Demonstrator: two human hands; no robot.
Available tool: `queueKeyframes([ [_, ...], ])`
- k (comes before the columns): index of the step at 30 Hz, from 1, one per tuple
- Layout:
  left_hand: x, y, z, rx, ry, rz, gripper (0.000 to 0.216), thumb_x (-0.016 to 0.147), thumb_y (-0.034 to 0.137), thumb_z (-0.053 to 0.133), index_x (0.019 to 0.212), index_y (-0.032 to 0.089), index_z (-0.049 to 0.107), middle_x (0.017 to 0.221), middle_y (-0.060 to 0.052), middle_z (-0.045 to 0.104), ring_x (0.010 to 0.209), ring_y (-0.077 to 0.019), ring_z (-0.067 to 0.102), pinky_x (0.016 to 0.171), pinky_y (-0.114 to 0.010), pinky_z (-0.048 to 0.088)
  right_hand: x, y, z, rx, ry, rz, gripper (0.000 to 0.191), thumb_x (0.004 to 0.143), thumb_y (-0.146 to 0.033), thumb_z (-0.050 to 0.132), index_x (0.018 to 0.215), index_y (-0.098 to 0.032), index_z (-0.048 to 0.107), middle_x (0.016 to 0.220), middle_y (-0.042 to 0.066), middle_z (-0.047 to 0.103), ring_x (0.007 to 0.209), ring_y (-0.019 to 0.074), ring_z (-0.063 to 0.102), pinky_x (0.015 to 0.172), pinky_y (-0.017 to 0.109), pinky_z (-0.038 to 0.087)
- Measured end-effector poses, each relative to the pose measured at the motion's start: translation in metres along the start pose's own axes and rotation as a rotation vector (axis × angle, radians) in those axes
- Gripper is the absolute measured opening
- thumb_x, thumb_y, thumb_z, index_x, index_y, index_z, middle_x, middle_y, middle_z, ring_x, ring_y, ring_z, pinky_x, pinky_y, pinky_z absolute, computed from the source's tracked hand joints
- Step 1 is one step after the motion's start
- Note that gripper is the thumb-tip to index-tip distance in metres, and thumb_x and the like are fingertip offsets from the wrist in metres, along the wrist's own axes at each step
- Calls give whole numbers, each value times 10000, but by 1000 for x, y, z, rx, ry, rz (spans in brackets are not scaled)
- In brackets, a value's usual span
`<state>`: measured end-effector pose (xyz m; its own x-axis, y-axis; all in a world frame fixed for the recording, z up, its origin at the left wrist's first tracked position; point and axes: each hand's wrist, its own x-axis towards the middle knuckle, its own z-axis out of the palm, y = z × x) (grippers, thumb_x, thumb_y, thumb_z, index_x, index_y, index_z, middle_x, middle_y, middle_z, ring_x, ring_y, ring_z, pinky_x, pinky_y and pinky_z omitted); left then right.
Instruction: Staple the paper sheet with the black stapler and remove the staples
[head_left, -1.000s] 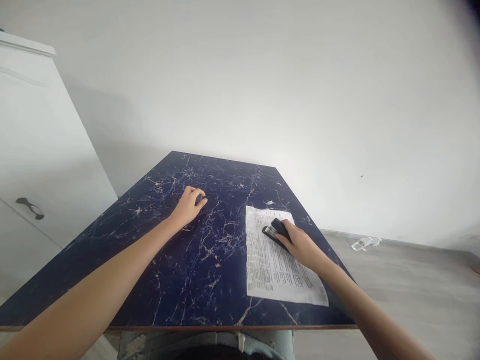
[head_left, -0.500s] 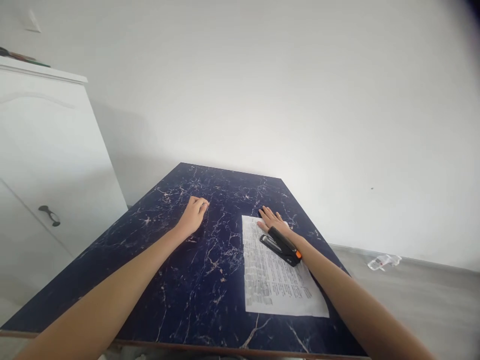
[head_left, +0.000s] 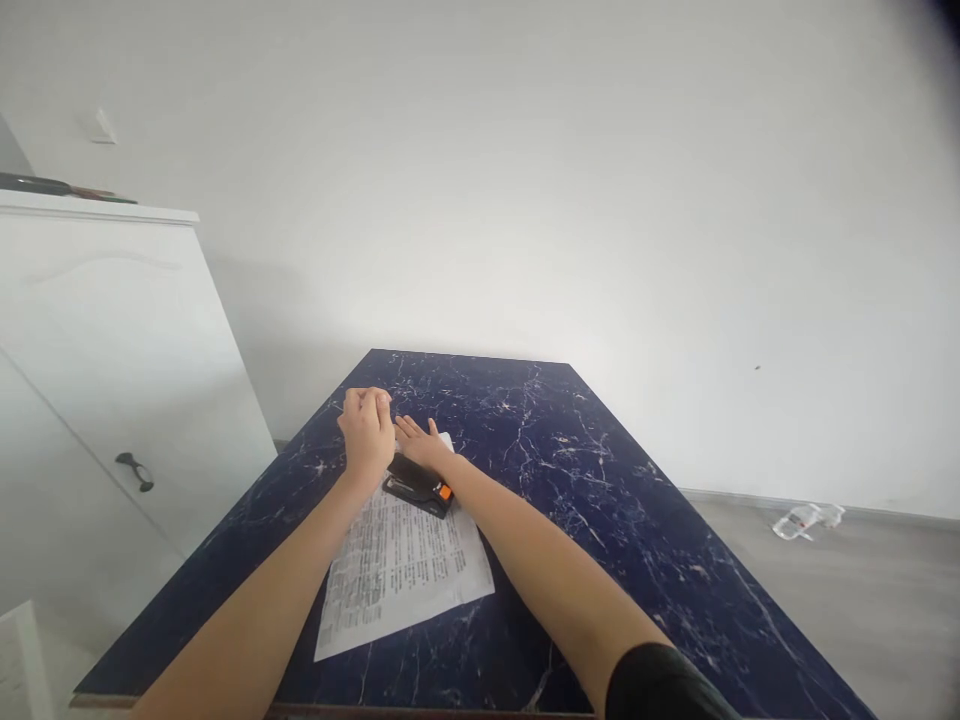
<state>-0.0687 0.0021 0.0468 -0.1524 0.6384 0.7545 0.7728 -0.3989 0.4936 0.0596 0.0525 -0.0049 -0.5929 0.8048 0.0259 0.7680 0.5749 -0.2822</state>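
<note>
A printed sheet of paper [head_left: 409,570] lies tilted on the dark blue marbled table [head_left: 517,440]. On its upper part rests a black stapler [head_left: 420,487] with an orange piece at one end, beside my right wrist. My right hand [head_left: 421,443] is spread flat at the paper's top edge, fingers stretched out. Just left of it, my left hand [head_left: 366,428] is raised with its fingers curled closed; whatever it may hold is hidden. Part of the paper's left edge is covered by my left forearm.
A white cabinet [head_left: 112,330] with a dark handle [head_left: 135,472] stands left of the table, with some long items [head_left: 67,188] on its top. Behind the table is a pale wall [head_left: 510,200]. A crumpled clear plastic wrapper [head_left: 806,520] lies on the floor at right.
My right hand has slid left with the paper and stapler, and the sheet has turned. My left hand, still closed, is now close beside the right hand. The camera view has shifted a little.
</note>
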Motion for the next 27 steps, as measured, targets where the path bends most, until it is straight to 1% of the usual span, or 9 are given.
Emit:
queueKeyframes([
  [2, 3, -4, -1, 3, -2, -33, 368, 1090, 326, 280, 963, 222, 609, 1077, -127, 590, 1098, -311, 583, 940, -469, 431, 4, -9, -3, -4, 18, -28, 574, 1090, -325, 299, 1649, -213, 240, 1736, 109, 108, 1616, 291, 43, 1224, 728, 29],
  [4, 4, -6, -1, -2, -15, -65, 364, 1088, 324, 278, 962, 226, 606, 1076, -123, 591, 1100, -312, 582, 937, -467, 433, -1, -11, -7, 3, 47, -92, 565, 1091, -312, 306, 1648, -239, 254, 1738, 65, 121, 1618, 255, 6, 1260, 657, 36],
  [9, 5, -7, 2, -38, -38, -10, 364, 1089, 326, 280, 956, 221, 602, 1084, -106, 591, 1053, -283, 589, 941, -446, 440, -42, 3, -11, 102, -36, -382, 528, 1058, -265, 404, 1577, -359, 423, 1640, -35, 415, 1570, 189, 278, 1293, 449, 183],
  [13, 2, -1, 5, -175, -104, 94, 363, 1092, 332, 281, 931, 216, 586, 1015, -90, 582, 996, -252, 595, 933, -402, 459, -82, 31, -18, 153, -28, -335, 510, 1061, -253, 389, 1561, -325, 454, 1647, -19, 406, 1550, 177, 325, 1296, 423, 179],
  [15, -2, 5, 7, -275, -284, 173, 361, 1092, 341, 293, 911, 221, 582, 958, -69, 596, 948, -235, 606, 910, -380, 472, -106, 51, -25, 182, -3, -288, 504, 1063, -285, 394, 1564, -278, 453, 1659, 21, 388, 1553, 187, 321, 1300, 434, 158],
  [18, -13, 13, 10, -330, -727, 291, 344, 1075, 404, 378, 904, 232, 623, 892, -44, 631, 837, -222, 621, 805, -359, 489, -145, 82, -36, 222, 40, -227, 497, 1064, -311, 387, 1550, -245, 472, 1649, 52, 407, 1541, 186, 347, 1305, 439, 134],
  [20, -22, 17, 12, -325, -963, 344, 302, 1038, 476, 479, 1037, 251, 680, 1014, -61, 668, 897, -239, 646, 794, -361, 497, -167, 99, -41, 240, 58, -185, 495, 1064, -337, 392, 1542, -244, 481, 1649, 59, 407, 1536, 192, 359, 1307, 447, 123],
  [23, -33, 21, 16, -315, -1102, 399, 413, 973, 564, 591, 1300, 320, 651, 1308, -90, 618, 1162, -300, 616, 935, -404, 490, -184, 113, -41, 247, 82, -140, 502, 1065, -376, 387, 1533, -228, 491, 1648, 70, 408, 1538, 199, 355, 1308, 448, 122],
  [27, -36, 25, 18, -255, -1158, 443, 478, 959, 626, 588, 1348, 352, 636, 1388, -95, 571, 1265, -331, 561, 1075, -477, 416, -185, 110, -43, 270, 84, -145, 507, 1040, -407, 443, 1507, -226, 517, 1624, 75, 450, 1538, 222, 352, 1300, 455, 145],
])
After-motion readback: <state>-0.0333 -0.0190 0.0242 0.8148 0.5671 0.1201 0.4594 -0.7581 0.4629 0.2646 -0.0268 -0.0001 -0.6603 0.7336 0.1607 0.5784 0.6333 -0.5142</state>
